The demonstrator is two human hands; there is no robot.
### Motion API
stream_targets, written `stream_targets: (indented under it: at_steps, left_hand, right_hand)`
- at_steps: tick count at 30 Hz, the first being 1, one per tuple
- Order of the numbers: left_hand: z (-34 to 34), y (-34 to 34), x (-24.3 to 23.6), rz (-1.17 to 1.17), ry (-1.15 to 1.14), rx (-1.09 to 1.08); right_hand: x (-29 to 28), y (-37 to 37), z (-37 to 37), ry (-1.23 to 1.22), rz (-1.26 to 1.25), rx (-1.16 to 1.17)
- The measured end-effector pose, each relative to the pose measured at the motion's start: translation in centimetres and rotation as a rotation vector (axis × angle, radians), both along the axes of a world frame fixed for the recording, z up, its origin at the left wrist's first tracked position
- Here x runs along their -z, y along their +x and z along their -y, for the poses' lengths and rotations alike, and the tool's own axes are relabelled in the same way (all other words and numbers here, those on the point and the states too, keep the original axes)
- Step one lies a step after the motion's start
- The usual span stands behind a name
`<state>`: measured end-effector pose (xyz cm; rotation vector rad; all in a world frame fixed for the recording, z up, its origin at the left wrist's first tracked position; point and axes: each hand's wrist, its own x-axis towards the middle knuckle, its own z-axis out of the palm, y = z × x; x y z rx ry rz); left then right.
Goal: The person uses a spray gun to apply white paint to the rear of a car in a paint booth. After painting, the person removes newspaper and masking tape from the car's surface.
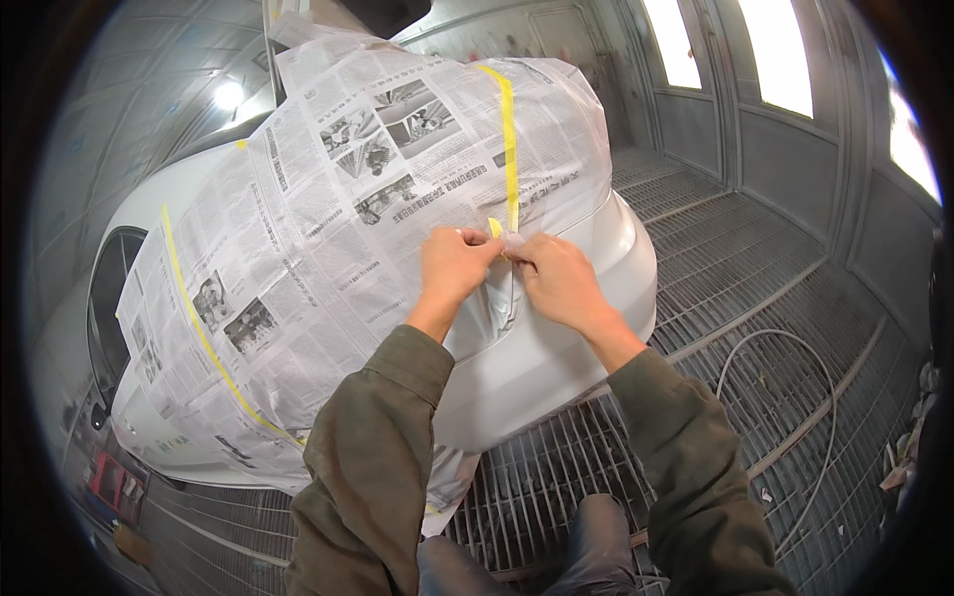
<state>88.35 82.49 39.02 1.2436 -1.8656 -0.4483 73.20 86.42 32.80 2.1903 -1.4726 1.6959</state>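
Note:
Newspaper masking sheets [298, 228] cover the side and rear of a white car [556, 343]. Yellow masking tape [510, 139] runs down the sheets, and its lower part reaches my fingertips. At the sheet's lower edge my left hand [457, 266] is closed in a pinch, with a short yellow tape end showing at its fingertips. Close against it, my right hand [564, 283] pinches a gathered bit of the newspaper edge. Below the fingers the paper hangs in a crumpled fold over the bare white bumper. My fingers partly hide the exact grip.
Metal floor grating [735, 248] surrounds the car. A pale hose [830, 397] loops over it on the right. Grey booth walls with bright light panels [775, 55] stand beyond. A red object [117, 484] is at the far left, and scrap paper [902, 447] lies at the right edge.

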Motion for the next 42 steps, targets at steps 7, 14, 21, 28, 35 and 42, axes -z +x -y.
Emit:
stream_targets:
  at_steps: [7,14,21,28,35,42]
  left_hand:
    - [0.6,0.5,1.1,0.083,-0.173,-0.062]
    - [-0.2,0.4,0.8,0.098,-0.12,-0.074]
    - [-0.4,0.5,1.0,0.085,-0.179,-0.052]
    - [-0.2,0.6,1.5,0.079,-0.23,-0.06]
    - [-0.3,0.9,2.3,0.07,-0.213,-0.028]
    - [-1.3,1.4,3.2,0.03,-0.189,0.012]
  right_hand:
    - [-3.4,-1.6,0.6,0.246,0.294,0.153]
    - [-4.3,-0.6,3.4,0.297,0.199,0.217]
    - [-2.5,0.9,4.7,-0.26,-0.33,0.464]
    - [-1.8,0.4,4.9,-0.453,-0.59,0.429]
    - [0.6,1.7,3.7,-0.485,-0.037,0.266]
    - [2.7,4.0,2.9,-0.411,0.231,0.279]
